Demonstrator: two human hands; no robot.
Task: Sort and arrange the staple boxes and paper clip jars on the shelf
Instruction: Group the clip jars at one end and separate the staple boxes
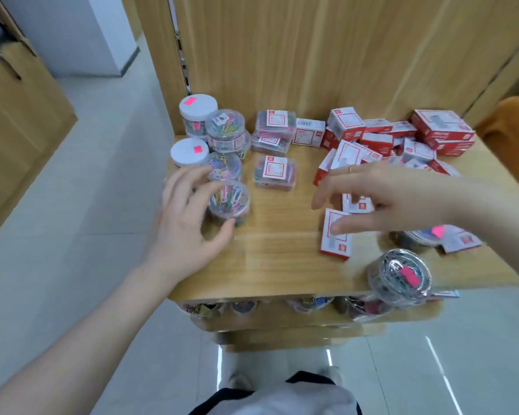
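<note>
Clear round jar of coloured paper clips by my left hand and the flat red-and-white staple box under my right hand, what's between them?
Only bare wooden shelf separates jar and box, in the head view.

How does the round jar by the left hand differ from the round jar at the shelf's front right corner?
The left jar holds bright multicoloured clips; the corner jar holds mostly dark and silvery contents. The left jar's lid shows no sticker; the corner jar's lid carries a pink one. The left jar sits well on the shelf; the corner jar sits at the front edge. Both are clear, round and upright.
</note>
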